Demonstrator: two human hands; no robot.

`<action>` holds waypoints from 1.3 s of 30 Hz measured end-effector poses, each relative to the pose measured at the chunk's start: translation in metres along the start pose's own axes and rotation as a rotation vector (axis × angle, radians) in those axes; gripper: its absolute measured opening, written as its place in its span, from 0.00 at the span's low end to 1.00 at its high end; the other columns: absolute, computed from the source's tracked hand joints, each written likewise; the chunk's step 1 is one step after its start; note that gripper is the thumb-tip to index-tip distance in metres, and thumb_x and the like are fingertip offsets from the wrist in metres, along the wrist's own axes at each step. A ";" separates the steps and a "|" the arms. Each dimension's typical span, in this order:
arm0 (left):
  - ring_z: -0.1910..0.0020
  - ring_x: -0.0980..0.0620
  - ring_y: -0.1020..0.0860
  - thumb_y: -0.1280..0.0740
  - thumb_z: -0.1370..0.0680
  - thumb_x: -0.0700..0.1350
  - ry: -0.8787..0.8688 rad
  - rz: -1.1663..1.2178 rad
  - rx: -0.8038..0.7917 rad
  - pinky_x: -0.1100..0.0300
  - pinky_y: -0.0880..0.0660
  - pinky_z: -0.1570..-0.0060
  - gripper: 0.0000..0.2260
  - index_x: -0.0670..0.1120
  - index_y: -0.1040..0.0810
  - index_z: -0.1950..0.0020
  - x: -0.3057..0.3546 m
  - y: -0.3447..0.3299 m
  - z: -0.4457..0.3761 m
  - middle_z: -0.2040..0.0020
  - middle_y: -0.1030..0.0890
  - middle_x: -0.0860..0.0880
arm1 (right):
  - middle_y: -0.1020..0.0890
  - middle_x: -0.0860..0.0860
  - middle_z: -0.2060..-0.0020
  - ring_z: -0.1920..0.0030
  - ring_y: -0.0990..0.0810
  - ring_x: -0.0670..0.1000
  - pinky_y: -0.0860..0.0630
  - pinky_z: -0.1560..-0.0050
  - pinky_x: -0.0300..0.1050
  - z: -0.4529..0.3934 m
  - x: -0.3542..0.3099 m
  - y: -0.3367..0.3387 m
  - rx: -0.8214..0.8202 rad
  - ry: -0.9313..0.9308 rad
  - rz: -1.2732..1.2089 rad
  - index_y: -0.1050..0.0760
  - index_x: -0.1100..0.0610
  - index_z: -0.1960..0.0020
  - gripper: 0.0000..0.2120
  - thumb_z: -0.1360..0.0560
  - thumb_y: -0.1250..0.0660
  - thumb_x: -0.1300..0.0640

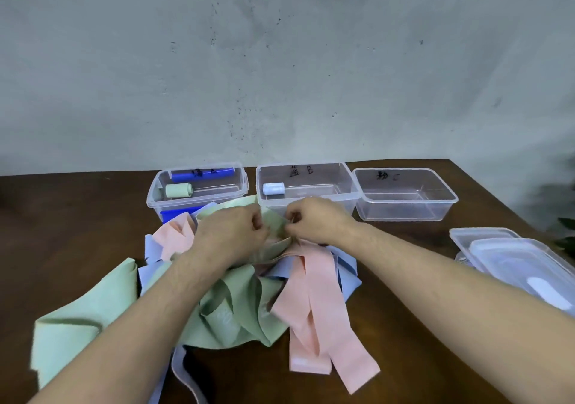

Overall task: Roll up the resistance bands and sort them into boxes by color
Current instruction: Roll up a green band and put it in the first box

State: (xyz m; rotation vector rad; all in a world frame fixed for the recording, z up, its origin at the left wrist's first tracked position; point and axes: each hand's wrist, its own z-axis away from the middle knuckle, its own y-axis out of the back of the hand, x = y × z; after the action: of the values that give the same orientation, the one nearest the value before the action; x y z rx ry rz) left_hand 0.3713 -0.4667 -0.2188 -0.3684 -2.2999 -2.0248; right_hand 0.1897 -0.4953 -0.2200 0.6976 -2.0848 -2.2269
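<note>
Both your hands, left (231, 232) and right (314, 221), pinch the green band (242, 310) end; tangled pink bands (314, 304) could drag along, loosening your roll.

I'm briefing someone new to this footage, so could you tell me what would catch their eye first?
A tangled heap of green, pink and blue bands covers the near table, with the left hand and right hand pinching a green band above it. Behind stand three clear boxes: the left box and middle box each hold a roll, the right box none.
</note>
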 end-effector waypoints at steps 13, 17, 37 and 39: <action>0.50 0.47 0.24 0.34 0.23 0.51 -0.099 0.123 0.215 0.55 0.31 0.58 0.06 0.49 0.24 0.51 0.025 -0.022 0.030 0.48 0.25 0.52 | 0.18 0.47 0.44 0.53 0.20 0.47 0.26 0.56 0.38 0.055 0.027 0.009 0.030 0.068 -0.219 0.26 0.46 0.31 0.21 0.22 0.39 0.58; 0.51 0.44 0.21 0.36 0.23 0.45 -0.051 0.127 0.152 0.52 0.27 0.61 0.16 0.50 0.29 0.35 0.023 -0.020 0.032 0.33 0.31 0.55 | 0.17 0.49 0.43 0.54 0.23 0.47 0.26 0.55 0.37 0.062 0.019 -0.001 -0.066 0.173 -0.215 0.25 0.43 0.32 0.24 0.24 0.42 0.61; 0.51 0.53 0.30 0.35 0.24 0.40 0.027 0.355 0.380 0.57 0.45 0.48 0.11 0.56 0.22 0.49 0.027 -0.006 0.041 0.59 0.21 0.57 | 0.21 0.33 0.55 0.51 0.26 0.35 0.31 0.49 0.32 0.096 0.020 0.010 0.156 0.486 -0.353 0.17 0.49 0.46 0.14 0.26 0.39 0.56; 0.50 0.56 0.29 0.35 0.24 0.41 0.031 0.454 0.409 0.57 0.44 0.47 0.12 0.59 0.22 0.50 0.042 0.001 0.045 0.57 0.21 0.59 | 0.19 0.38 0.53 0.50 0.22 0.43 0.24 0.48 0.43 0.103 0.028 0.011 0.163 0.485 -0.402 0.17 0.50 0.47 0.12 0.26 0.36 0.57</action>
State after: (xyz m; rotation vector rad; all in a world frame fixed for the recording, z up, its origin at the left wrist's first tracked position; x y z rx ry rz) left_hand 0.3364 -0.4168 -0.2154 -0.7364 -2.2690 -1.3108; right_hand 0.1279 -0.4079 -0.2166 1.6045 -2.0119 -1.7804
